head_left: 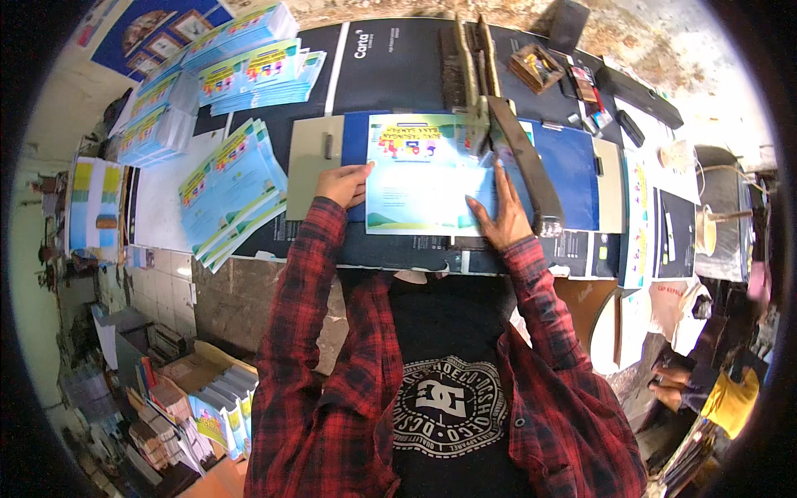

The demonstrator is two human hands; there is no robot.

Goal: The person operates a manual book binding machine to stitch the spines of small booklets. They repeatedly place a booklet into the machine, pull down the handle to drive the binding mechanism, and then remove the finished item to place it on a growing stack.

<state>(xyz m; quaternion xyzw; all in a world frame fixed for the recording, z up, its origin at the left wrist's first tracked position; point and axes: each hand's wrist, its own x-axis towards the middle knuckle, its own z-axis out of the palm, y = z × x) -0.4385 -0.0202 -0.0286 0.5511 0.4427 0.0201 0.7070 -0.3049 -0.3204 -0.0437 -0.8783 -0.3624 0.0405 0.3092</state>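
Note:
A light blue printed booklet (415, 195) lies flat on a blue board, its coloured title and cartoon figures upside down to me. At its left edge my left hand (344, 184) is closed, thumb and fingertips on the margin. My right hand (505, 217) rests open over the booklet's right side, thumb and fingers spread apart. Just beyond that hand is a long-armed metal stapler-like device (480, 116), its head over the booklet's far right part. Its dark wrapped lever (527, 166) slants toward me, right of my fingers.
Fanned booklets (237, 183) lie on the left, with tall booklet stacks (158, 124) behind. A beige block (610, 187) flanks the blue board. Farther right sit a wooden box (535, 68), small tools and a narrow printed strip (637, 216). Another person's hand (668, 386) shows at lower right.

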